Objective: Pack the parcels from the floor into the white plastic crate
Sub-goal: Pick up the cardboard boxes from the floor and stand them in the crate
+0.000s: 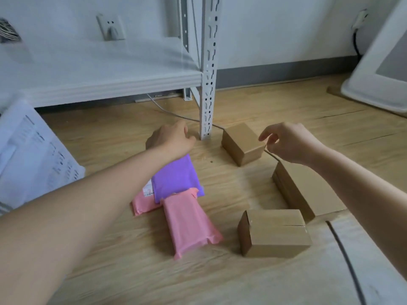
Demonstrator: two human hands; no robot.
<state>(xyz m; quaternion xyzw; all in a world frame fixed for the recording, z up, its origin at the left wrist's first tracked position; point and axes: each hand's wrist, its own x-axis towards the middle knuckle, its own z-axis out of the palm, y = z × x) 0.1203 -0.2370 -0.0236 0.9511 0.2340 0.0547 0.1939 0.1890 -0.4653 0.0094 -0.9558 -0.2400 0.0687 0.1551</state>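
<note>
The left hand reached past the purple bag, fingers curled, seemingly on something hidden behind it; its grip could not be told. The right hand hovered loosely open, empty, just above the far box. Parcels lay on the floor; the crate stood left. Best to clasp the box's sides squarely before lifting.

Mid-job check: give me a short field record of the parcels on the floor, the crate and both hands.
soft parcels: purple plastic mailer bag lying over one pink plastic mailer bag; second pink plastic mailer bag overlapping the purple one's near end
boxes: three brown cardboard boxes on the wooden floor
crate: white plastic crate, far left
left hand: beyond the purple bag's far end, grip hidden
right hand: empty, fingers loosely curled over the far box
</note>
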